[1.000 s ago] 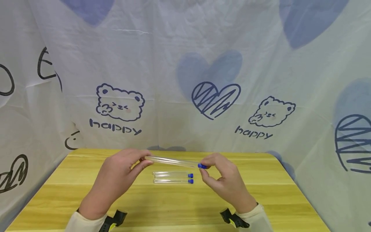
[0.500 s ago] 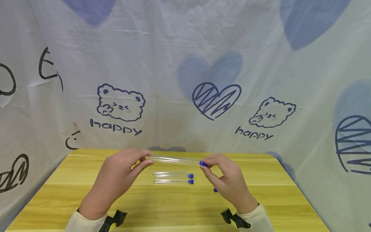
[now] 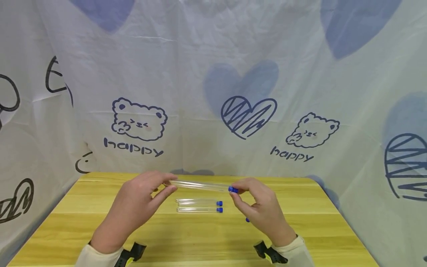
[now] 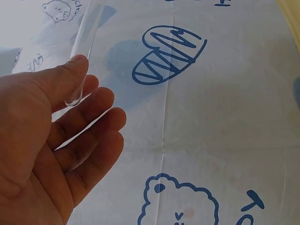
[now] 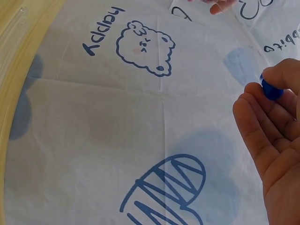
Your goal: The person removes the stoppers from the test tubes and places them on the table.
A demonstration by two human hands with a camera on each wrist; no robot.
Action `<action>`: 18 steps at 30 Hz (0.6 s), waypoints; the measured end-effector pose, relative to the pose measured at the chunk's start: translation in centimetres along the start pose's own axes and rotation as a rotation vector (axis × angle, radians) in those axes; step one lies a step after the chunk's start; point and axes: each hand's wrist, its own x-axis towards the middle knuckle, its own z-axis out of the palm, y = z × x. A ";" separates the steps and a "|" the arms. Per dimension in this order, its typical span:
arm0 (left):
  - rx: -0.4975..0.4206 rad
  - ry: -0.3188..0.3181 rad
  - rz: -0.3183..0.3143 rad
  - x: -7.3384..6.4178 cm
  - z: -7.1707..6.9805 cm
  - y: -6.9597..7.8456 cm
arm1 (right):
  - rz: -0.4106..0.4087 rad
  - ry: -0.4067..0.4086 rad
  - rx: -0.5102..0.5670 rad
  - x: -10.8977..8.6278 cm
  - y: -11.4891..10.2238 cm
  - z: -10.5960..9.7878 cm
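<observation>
A clear test tube [image 3: 200,185] is held nearly level above the table, spanning the space between both hands. My left hand [image 3: 140,200] pinches its rounded end between thumb and index finger. In the left wrist view that end [image 4: 75,96] shows just past the thumb, and the other fingers are loosely bent. At the opposite end, my right hand [image 3: 258,204] pinches a blue cap [image 3: 233,190] with thumb and index finger. The same cap [image 5: 272,90] is partly covered by the thumb in the right wrist view. Whether it sits fully on the tube cannot be told.
Below the held tube, several clear test tubes [image 3: 198,210] lie side by side on the wooden table [image 3: 193,241], blue caps toward the right. Another small blue cap [image 3: 247,219] peeks out beside my right hand, mostly hidden. A printed cloth [image 3: 197,148] hangs behind the table.
My right hand shifted slightly right, then slightly back, staying on the cap. The loose blue cap beside it has come into view. My left hand keeps its hold with little movement.
</observation>
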 end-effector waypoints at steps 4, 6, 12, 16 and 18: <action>-0.008 0.011 0.019 -0.1 0.0 -0.1 | 0.000 0.006 -0.011 0.0 0.0 0.1; -0.006 0.006 0.011 0.0 0.0 -0.1 | 0.000 0.004 -0.009 -0.1 0.0 0.1; 0.014 -0.037 -0.007 0.0 -0.1 0.1 | 0.016 -0.016 -0.009 -0.1 0.0 0.1; 0.020 -0.053 -0.003 -0.1 -0.1 0.1 | 0.021 -0.025 -0.024 -0.1 0.0 0.2; 0.017 -0.057 0.002 -0.1 0.0 0.1 | 0.020 -0.026 -0.030 -0.1 -0.1 0.2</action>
